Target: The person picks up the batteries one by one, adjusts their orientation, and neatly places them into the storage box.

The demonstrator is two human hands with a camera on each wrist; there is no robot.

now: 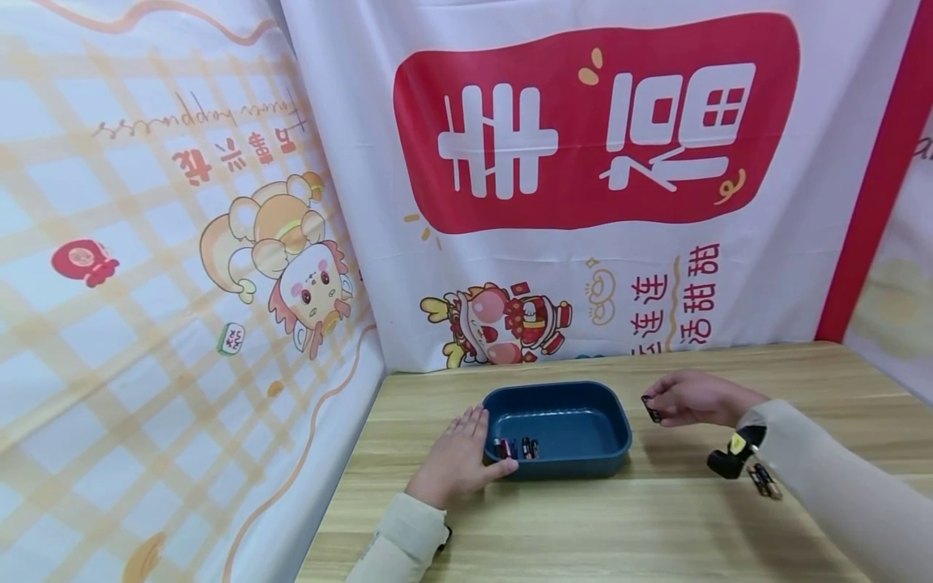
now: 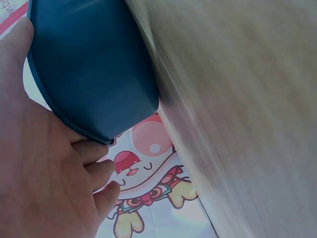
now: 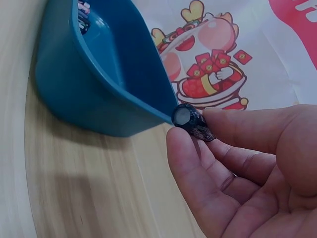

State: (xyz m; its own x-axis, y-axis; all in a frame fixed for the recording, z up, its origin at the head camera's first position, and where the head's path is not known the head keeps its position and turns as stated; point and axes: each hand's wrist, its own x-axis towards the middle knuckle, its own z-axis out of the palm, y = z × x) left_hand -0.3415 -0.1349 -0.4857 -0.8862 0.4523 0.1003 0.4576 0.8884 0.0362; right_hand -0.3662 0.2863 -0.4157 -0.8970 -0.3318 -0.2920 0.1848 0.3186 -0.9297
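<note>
Right of the round-cornered blue basin [image 1: 576,468], the right hand [image 1: 692,398] pinches a dark cylindrical battery [image 3: 192,122], its fine print illegible, between thumb and fingers. At the basin's left, the left hand [image 1: 457,452] rests against the rim, fingers extended. Other batteries [image 1: 534,448] occupy its near left corner; behind it, sideways "幸福" marks a red cloth panel [image 1: 576,134].

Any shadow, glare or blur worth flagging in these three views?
Head view: a soft shadow lies on the table beneath the right sleeve, and faint reflections show inside the blue tray; left wrist view: the table looks smeared and out of focus; right wrist view: a dim shadow on the table at lower left, with the dark cylinder fairly clear.
</note>
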